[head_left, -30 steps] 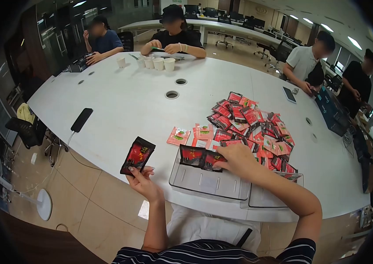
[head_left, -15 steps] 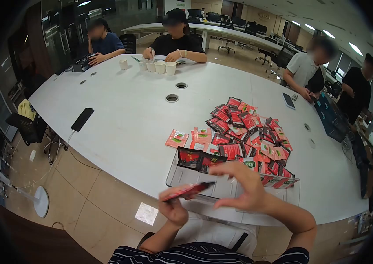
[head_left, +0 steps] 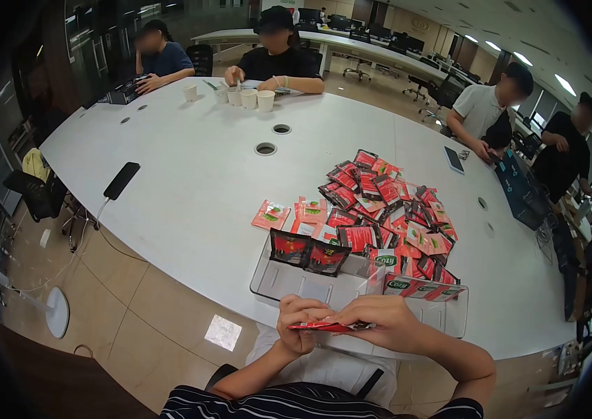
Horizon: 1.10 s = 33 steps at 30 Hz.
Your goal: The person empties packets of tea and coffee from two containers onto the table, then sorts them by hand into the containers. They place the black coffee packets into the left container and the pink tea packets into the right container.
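Observation:
Both hands grip one red and black sachet (head_left: 325,326) in front of my body, near the table edge. My left hand (head_left: 298,327) is closed on its left end, and my right hand (head_left: 388,322) pinches its right end. Just beyond them stands a clear plastic tray (head_left: 268,283) with compartments. Two dark red-and-black sachets (head_left: 308,253) stand upright along its back left. Pink and red Cozy sachets (head_left: 418,286) stand in its right part. Behind the tray lies a loose heap of red, black and pink sachets (head_left: 380,192).
A black phone (head_left: 121,181) with a white cable lies on the left of the white table (head_left: 191,188). Paper cups (head_left: 248,98) stand before a person across the table. Another phone (head_left: 454,159) and a dark blue bag (head_left: 519,192) are at the right, near two people.
My right hand has come down from above the tray and now grips the sachet that my left hand held alone. The view has shifted slightly.

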### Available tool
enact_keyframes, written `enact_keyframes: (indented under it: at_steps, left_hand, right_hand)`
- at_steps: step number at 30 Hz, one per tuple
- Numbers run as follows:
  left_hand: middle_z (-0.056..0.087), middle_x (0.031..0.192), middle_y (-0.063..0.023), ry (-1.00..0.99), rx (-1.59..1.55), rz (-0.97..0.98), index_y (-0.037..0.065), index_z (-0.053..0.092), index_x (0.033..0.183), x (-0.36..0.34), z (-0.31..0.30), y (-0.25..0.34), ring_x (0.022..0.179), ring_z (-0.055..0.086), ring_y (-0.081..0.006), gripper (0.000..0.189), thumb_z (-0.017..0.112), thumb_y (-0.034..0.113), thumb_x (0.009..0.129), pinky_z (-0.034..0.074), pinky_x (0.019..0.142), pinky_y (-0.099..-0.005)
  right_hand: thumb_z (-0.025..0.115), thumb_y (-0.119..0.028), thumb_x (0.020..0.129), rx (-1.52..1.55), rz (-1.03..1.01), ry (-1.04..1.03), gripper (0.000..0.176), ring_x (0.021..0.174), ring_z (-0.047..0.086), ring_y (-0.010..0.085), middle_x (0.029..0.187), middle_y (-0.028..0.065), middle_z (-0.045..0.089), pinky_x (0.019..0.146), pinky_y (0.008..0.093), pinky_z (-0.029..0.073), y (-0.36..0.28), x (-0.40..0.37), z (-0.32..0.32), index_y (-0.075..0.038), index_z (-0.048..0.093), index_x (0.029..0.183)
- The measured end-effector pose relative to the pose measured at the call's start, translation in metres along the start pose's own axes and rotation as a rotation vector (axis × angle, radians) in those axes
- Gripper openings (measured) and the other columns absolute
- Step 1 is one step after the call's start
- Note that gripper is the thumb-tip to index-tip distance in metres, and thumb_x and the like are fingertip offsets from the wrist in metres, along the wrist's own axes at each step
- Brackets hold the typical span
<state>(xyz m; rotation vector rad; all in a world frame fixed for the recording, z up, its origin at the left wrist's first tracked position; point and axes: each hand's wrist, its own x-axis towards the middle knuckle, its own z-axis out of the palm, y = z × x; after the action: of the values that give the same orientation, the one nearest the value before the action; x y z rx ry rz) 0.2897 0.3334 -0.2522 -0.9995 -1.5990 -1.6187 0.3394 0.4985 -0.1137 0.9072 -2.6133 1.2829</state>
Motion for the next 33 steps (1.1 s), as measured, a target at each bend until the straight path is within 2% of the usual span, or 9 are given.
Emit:
enact_keyframes:
  at_steps: [2, 5, 8, 12, 15, 20, 23, 29, 33]
  left_hand:
    - [0.072, 0.083, -0.0051, -0.044, 0.021, -0.012, 0.012, 0.034, 0.099, 0.003, -0.003, 0.003, 0.083, 0.064, -0.0199, 0.026, 0.034, 0.038, 0.103, 0.036, 0.084, -0.0364]
    - [0.073, 0.085, -0.0039, -0.009, 0.011, 0.014, 0.012, 0.041, 0.102, 0.002, 0.001, -0.001, 0.084, 0.064, -0.0193, 0.02, 0.048, 0.03, 0.1, 0.036, 0.085, -0.036]
    - [0.073, 0.088, -0.0013, -0.112, 0.203, 0.024, 0.011, 0.049, 0.106, 0.014, -0.002, 0.009, 0.084, 0.064, -0.0186, 0.02, 0.06, 0.017, 0.091, 0.036, 0.085, -0.0349]
    - [0.073, 0.089, 0.0023, -0.138, 0.225, -0.031, 0.011, 0.06, 0.094, 0.022, 0.0, 0.016, 0.082, 0.064, -0.0145, 0.021, 0.063, 0.002, 0.075, 0.036, 0.084, -0.0331]
    - [0.072, 0.086, 0.003, -0.096, 0.21, -0.055, 0.011, 0.063, 0.089, 0.018, 0.003, 0.014, 0.079, 0.064, -0.0125, 0.02, 0.063, 0.001, 0.072, 0.035, 0.085, -0.0323]
    - [0.071, 0.079, 0.0055, -0.129, 0.235, -0.057, 0.012, 0.065, 0.093, 0.018, 0.002, 0.016, 0.072, 0.064, -0.0106, 0.023, 0.065, 0.001, 0.073, 0.035, 0.087, -0.0314]
    - [0.07, 0.076, 0.0065, -0.155, 0.255, -0.055, 0.012, 0.066, 0.094, 0.019, 0.001, 0.015, 0.071, 0.063, -0.0089, 0.022, 0.067, 0.003, 0.074, 0.035, 0.087, -0.0306]
    - [0.067, 0.076, 0.0047, -0.16, 0.237, -0.078, 0.012, 0.069, 0.095, 0.017, 0.001, 0.015, 0.072, 0.063, -0.0089, 0.023, 0.071, 0.006, 0.074, 0.036, 0.085, -0.0287]
    - [0.067, 0.075, 0.0048, -0.159, 0.236, -0.076, 0.012, 0.069, 0.095, 0.016, 0.001, 0.015, 0.07, 0.063, -0.0087, 0.023, 0.071, 0.006, 0.073, 0.036, 0.084, -0.028]
  right_hand:
    - [0.074, -0.01, 0.077, 0.007, 0.0, -0.023, 0.025, 0.082, 0.066, 0.0228, 0.091, 0.0061, 0.068, 0.072, 0.0324, 0.052, 0.0, 0.002, -0.003, -0.008, 0.068, 0.102]
    - [0.074, -0.01, 0.078, -0.038, 0.027, -0.022, 0.022, 0.081, 0.066, 0.0229, 0.09, 0.0061, 0.068, 0.071, 0.0324, 0.052, 0.0, 0.004, -0.011, -0.008, 0.068, 0.099]
    - [0.073, -0.009, 0.079, -0.143, 0.082, -0.025, 0.021, 0.08, 0.066, 0.0231, 0.089, 0.007, 0.067, 0.069, 0.0316, 0.052, -0.006, 0.007, -0.034, -0.006, 0.067, 0.098]
    - [0.069, -0.008, 0.081, -0.299, 0.313, 0.113, 0.02, 0.083, 0.063, 0.0259, 0.091, 0.0089, 0.066, 0.072, 0.0353, 0.049, -0.012, 0.006, -0.058, -0.006, 0.063, 0.1]
    - [0.067, -0.007, 0.08, -0.634, 0.23, 0.132, 0.019, 0.085, 0.059, 0.0267, 0.087, 0.0086, 0.063, 0.073, 0.0376, 0.047, 0.011, 0.01, -0.051, -0.006, 0.061, 0.098]
    - [0.064, -0.007, 0.075, -0.925, 0.157, -0.019, 0.014, 0.087, 0.053, 0.0249, 0.083, 0.0073, 0.058, 0.074, 0.0365, 0.039, 0.049, 0.013, -0.023, -0.006, 0.057, 0.088]
    - [0.064, -0.009, 0.076, -1.081, 0.165, -0.012, 0.018, 0.088, 0.053, 0.0242, 0.085, 0.0073, 0.055, 0.074, 0.0358, 0.039, 0.05, 0.019, -0.014, -0.006, 0.056, 0.091]
    - [0.077, -0.015, 0.069, -1.012, 0.276, 0.008, 0.045, 0.091, 0.053, 0.0244, 0.092, 0.0072, 0.053, 0.073, 0.0353, 0.039, 0.042, 0.028, -0.021, -0.006, 0.051, 0.105]
    - [0.081, -0.02, 0.066, -0.942, 0.305, -0.003, 0.052, 0.093, 0.055, 0.0243, 0.094, 0.0071, 0.054, 0.073, 0.0362, 0.042, 0.053, 0.03, -0.024, -0.006, 0.051, 0.106]
